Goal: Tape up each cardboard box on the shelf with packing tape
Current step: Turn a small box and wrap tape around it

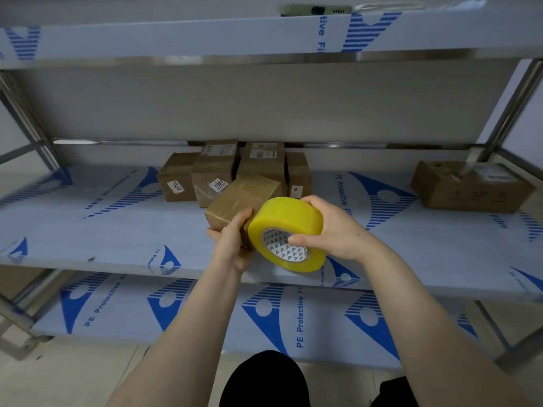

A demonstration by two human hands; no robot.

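At frame centre, a small cardboard box is being gripped by the left hand above the middle shelf. A yellow packing tape roll is being clasped against it by the right hand. Glossy tape is already showing on it. The clustered boxes behind and the lone box at right are seemingly being left for later. Bare shelf is lying open at left, with the front edge just below the hands.

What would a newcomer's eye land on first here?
The big roll of yellow packing tape, gripped by the right hand at the middle of the view, stands out first. It is right beside a small cardboard box that the left hand holds at the middle shelf. Behind them a cluster of brown boxes sits at the back of that shelf, with one more box alone at far right.
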